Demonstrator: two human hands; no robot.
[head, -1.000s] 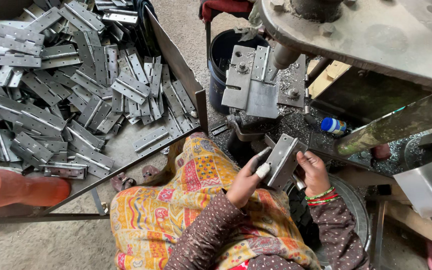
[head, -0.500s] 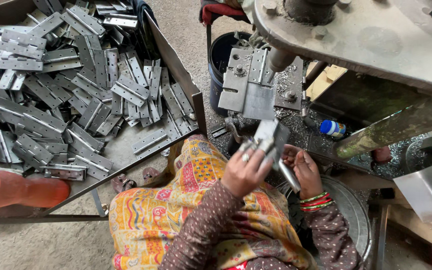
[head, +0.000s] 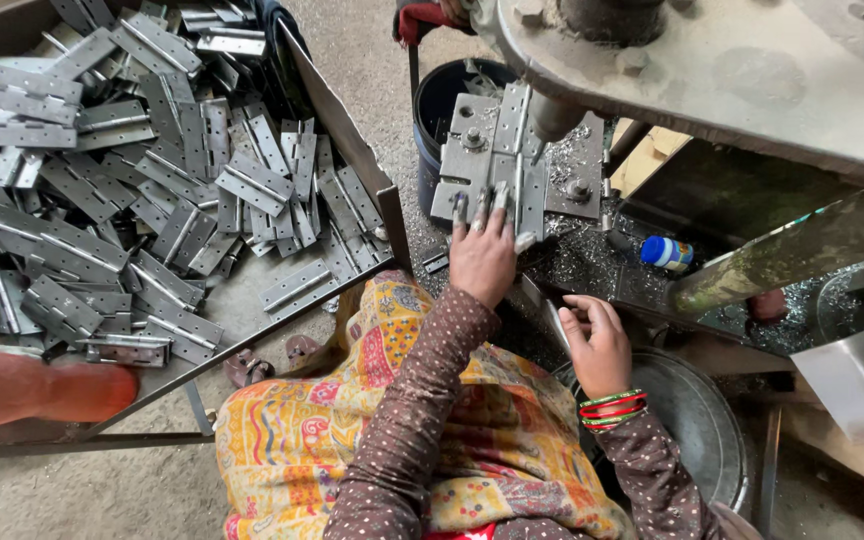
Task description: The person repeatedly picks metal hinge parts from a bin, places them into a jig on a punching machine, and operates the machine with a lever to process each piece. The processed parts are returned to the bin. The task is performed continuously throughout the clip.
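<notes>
**Hinge pressed flat under the drill**

The left hand (head: pixel 484 258) spreads its fingers wide, pinning a grey steel hinge (head: pixel 500 165) flat on the jig plate (head: pixel 457 185) beneath the drill bit (head: pixel 542 150), likely to keep it from shifting. The right hand (head: pixel 597 345) rests loosely curled by a metal strip (head: pixel 552 318); whether it grips it is unclear. Glittering swarf (head: pixel 582 260) litters the tabletop. More flat, punched hinges (head: pixel 152 180) fill the tray (head: pixel 352 150) at left.
</notes>
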